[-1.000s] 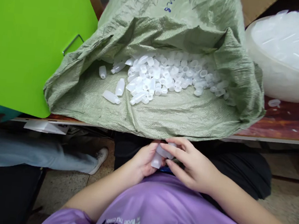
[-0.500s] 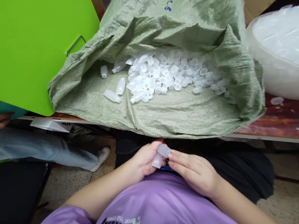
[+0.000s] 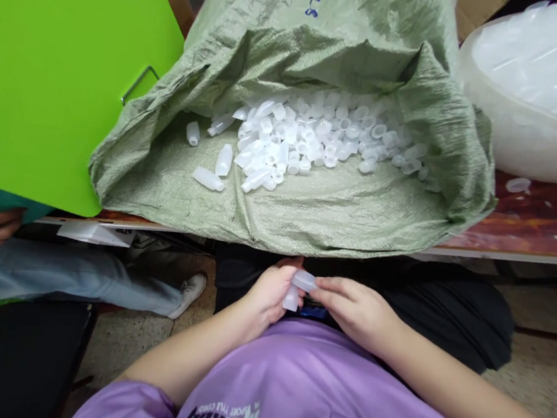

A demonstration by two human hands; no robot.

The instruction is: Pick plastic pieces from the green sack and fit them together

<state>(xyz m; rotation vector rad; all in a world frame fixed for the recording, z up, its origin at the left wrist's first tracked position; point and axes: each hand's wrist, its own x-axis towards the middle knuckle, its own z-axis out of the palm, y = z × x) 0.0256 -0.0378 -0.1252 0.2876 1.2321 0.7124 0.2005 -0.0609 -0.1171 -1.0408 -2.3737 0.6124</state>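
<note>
I'm handling two plastic pieces [image 3: 303, 279], my left hand [image 3: 272, 292] curled and gripping both, right hand [image 3: 355, 305] touching one, fingers nearly together, hold unclear; I'm judging steadiness needed.

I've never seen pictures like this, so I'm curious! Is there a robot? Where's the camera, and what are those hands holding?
No robot! A person wears the camera on their head; it looks forward and down at their own bare left hand and right hand. On the table lies an open green sack with many small whitish pieces inside. A bowl heaped with whitish things stands on the right. The left hand holds two pieces; the right hand touches the end of the upper piece.
</note>
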